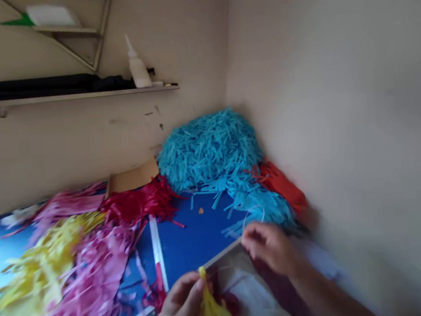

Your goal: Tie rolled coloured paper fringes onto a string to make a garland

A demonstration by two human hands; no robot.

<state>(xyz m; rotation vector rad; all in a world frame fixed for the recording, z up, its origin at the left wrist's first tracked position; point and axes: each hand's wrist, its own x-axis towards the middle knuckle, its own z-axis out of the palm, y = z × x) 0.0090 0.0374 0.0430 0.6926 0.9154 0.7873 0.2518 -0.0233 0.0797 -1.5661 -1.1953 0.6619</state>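
My left hand (182,305), at the bottom centre, pinches a yellow paper tassel (214,314) near its narrow top end, and the fringe hangs below the fingers. To the right, my right hand (269,246) is raised with its fingers closed in a pinch. From it a thin pale string (263,212) loops upward, and a faint line of it seems to run toward the tassel's top. A gap separates the two hands. Blur hides the exact grip of the right fingertips.
Pink fringed paper (92,283), yellow strips (49,258) and red fringe (136,202) cover the left of the blue table (191,234). A ruler-like white strip (157,247) lies among them. At the back stand a blue fringe pile (210,150) and orange paper (284,188). A shelf (78,96) holds a bottle (138,70).
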